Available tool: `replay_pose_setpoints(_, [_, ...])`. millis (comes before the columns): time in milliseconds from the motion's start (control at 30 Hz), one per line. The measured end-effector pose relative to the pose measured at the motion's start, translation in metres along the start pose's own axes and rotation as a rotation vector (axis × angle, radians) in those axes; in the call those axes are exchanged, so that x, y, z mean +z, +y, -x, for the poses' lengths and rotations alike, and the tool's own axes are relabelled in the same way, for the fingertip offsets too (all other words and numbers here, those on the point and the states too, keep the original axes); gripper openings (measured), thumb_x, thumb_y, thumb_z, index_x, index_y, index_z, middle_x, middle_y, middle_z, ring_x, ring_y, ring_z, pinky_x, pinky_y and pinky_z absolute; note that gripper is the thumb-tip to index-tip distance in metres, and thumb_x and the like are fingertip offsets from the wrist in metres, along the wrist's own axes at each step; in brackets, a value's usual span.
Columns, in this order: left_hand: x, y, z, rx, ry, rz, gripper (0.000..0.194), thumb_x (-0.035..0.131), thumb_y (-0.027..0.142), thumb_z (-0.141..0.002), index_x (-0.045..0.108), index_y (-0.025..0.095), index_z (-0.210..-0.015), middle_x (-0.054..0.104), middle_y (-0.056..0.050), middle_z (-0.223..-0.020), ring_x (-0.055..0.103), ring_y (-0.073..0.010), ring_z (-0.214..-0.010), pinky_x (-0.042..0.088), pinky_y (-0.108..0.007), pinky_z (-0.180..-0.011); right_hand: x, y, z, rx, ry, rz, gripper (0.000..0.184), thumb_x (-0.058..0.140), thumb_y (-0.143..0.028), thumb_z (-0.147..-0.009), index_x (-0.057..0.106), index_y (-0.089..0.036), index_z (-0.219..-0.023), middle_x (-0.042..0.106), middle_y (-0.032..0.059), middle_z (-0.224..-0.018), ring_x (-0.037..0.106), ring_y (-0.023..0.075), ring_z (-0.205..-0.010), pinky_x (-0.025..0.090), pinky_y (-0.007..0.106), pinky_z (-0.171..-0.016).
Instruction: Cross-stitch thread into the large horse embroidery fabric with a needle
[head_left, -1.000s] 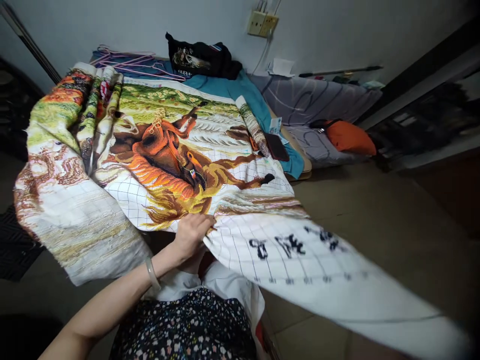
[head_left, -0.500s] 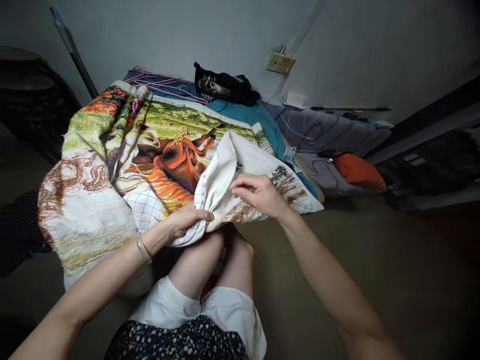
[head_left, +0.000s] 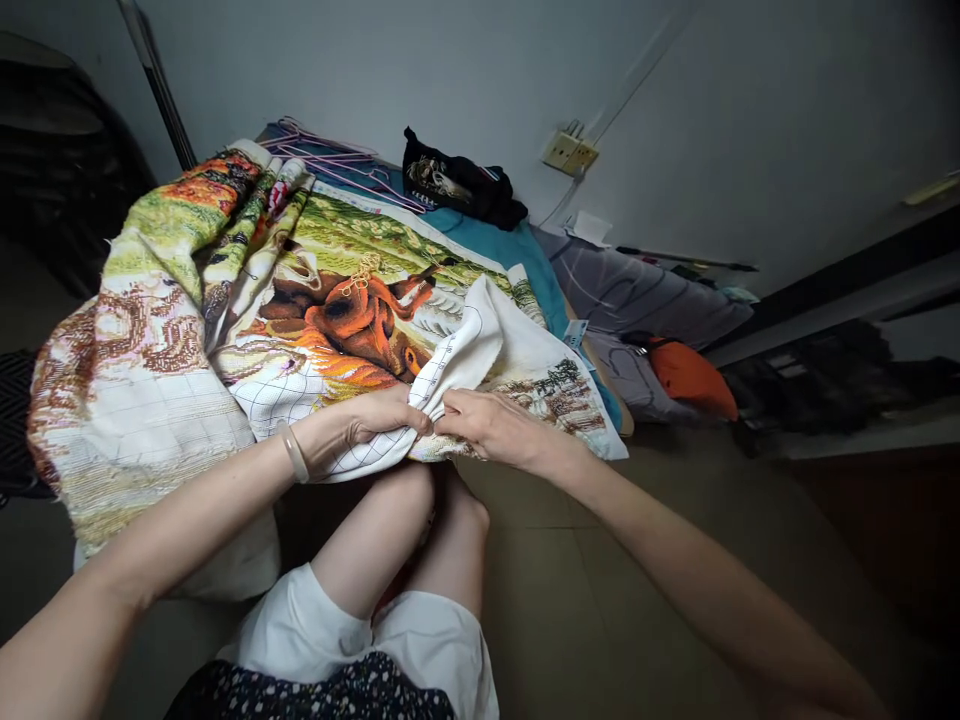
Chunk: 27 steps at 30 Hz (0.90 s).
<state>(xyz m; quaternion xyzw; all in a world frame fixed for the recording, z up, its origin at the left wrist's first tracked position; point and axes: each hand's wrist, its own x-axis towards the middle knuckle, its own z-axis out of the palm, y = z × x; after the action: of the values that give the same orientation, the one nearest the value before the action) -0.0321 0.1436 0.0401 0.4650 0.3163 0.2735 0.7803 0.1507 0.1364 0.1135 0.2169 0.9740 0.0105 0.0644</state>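
Note:
A large cross-stitch cloth (head_left: 450, 240) with a brown and orange horse design lies draped over a low surface and above my knees. My left hand (head_left: 382, 415) is closed on its near edge, where a gridded white part is gathered into a fold. Close beside it, my right hand (head_left: 480, 425) presses its curled fingers against the folded cloth; anything pinched between those fingertips is too small or hidden to see. The front corner of the cloth is turned back, showing its plain white underside. A loose tangle of tan thread (head_left: 364, 275) rests on the horse design.
Pink hangers (head_left: 330, 150) and a black pouch (head_left: 461, 185) lie behind the cloth against the wall. A wall socket (head_left: 570, 152) is above them. To the right are grey bedding (head_left: 637, 290) and an orange item (head_left: 694, 378). Dark poles (head_left: 161, 95) lean at the left.
My right hand has come down from above the turned-back cloth to the fold, right next to my left hand. The raised flap has slumped a little. The camera view has shifted slightly.

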Motion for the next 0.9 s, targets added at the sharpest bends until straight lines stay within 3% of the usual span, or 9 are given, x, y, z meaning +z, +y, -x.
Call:
replay_pose_setpoints(333, [-0.008, -0.002, -0.006, 0.001, -0.088, -0.030, 0.025, 0.071, 0.010, -0.047, 0.067, 0.012, -0.072, 0.063, 0.002, -0.068, 0.055, -0.0121, -0.068, 0.044, -0.024, -0.069, -0.011, -0.004, -0.011, -0.114, -0.139, 0.195, 0.021, 0.045, -0.011, -0.093, 0.060, -0.015, -0.106, 0.057, 0.0067, -0.084, 0.049, 0.0140, -0.068, 0.029, 0.025, -0.058])
replay_pose_setpoints(600, [-0.010, -0.001, -0.004, 0.035, -0.142, -0.131, 0.024, 0.069, 0.016, -0.050, 0.066, 0.013, -0.074, 0.062, 0.001, -0.071, 0.053, -0.0131, -0.071, 0.044, -0.026, -0.073, -0.001, 0.004, -0.014, -0.176, -0.089, 0.176, 0.020, 0.042, -0.017, -0.096, 0.058, -0.015, -0.108, 0.059, 0.0064, -0.085, 0.051, 0.0134, -0.070, 0.030, 0.025, -0.058])
replay_pose_setpoints(900, [-0.009, -0.003, -0.006, 0.041, -0.138, -0.169, 0.020, 0.069, 0.018, -0.051, 0.066, 0.014, -0.070, 0.060, 0.002, -0.069, 0.052, -0.0134, -0.072, 0.044, -0.026, -0.075, 0.003, 0.005, -0.013, -0.182, -0.069, 0.187, 0.018, 0.043, -0.018, -0.096, 0.061, -0.014, -0.095, 0.057, 0.0056, -0.084, 0.049, 0.0126, -0.070, 0.029, 0.024, -0.056])
